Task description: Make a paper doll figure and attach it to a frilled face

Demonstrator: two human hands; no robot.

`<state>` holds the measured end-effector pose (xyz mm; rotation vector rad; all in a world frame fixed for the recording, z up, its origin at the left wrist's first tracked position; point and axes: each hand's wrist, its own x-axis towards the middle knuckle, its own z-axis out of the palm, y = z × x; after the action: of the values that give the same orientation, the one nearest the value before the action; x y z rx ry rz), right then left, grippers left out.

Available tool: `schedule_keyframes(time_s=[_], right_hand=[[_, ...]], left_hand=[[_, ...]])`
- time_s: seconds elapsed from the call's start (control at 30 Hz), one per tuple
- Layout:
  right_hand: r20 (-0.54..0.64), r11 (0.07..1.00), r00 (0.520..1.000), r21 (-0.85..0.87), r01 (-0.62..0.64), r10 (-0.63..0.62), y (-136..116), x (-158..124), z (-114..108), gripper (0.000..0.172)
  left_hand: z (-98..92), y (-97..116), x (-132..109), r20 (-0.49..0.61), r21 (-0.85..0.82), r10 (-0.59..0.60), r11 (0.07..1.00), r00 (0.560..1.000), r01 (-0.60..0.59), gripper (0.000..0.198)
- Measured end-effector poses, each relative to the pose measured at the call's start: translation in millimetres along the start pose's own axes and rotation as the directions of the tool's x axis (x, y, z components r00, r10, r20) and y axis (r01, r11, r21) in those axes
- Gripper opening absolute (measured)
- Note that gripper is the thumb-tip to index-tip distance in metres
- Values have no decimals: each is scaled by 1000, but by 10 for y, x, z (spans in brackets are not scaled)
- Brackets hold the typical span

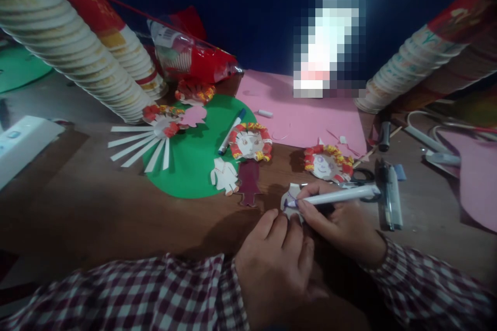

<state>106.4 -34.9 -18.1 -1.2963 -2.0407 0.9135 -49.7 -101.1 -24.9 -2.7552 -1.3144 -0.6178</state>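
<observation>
My right hand (345, 225) pinches a white marker (337, 195) whose dark purple tip touches a small white paper cutout (289, 194). Purple lines run across that cutout. Curled and pressed together, the fingers of my left hand (277, 261) hold the cutout's lower edge; the thumb is partly tucked beneath. Just beyond my right hand lies a paper face (324, 164) with a red and yellow ruffled rim and a drawn smile. A similar face (251, 145) lies further left, above a maroon paper cutout (248, 181) and a white body-shaped cutout (224, 176).
A green paper round (186, 165) carries a blue-capped marker (232, 132) and white paper strips (135, 147). Pink paper (279, 114) lies behind. Scissors (365, 178) and pens (390, 196) are at right. Stacked-cup columns (77, 46) stand left and right (411, 57); a white power strip (27, 145) lies left.
</observation>
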Motion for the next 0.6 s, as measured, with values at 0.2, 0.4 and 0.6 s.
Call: schedule_keyframes(time_s=[0.2,0.4,0.6], right_hand=[[-12,1000,1000,3,-15,15,-8,-10,2,5],[20,999,1000,34,5,-6,-37,-4,-9,6],[-1,999,1000,34,17,-17,-20,6,0,4]], left_hand=[[32,5,-30,-10,-3,3,1000,1000,-3,52],[32,0,-37,9,8,16,1000,1000,-16,56],[34,3,-47,11,5,13,1000,1000,-13,61]])
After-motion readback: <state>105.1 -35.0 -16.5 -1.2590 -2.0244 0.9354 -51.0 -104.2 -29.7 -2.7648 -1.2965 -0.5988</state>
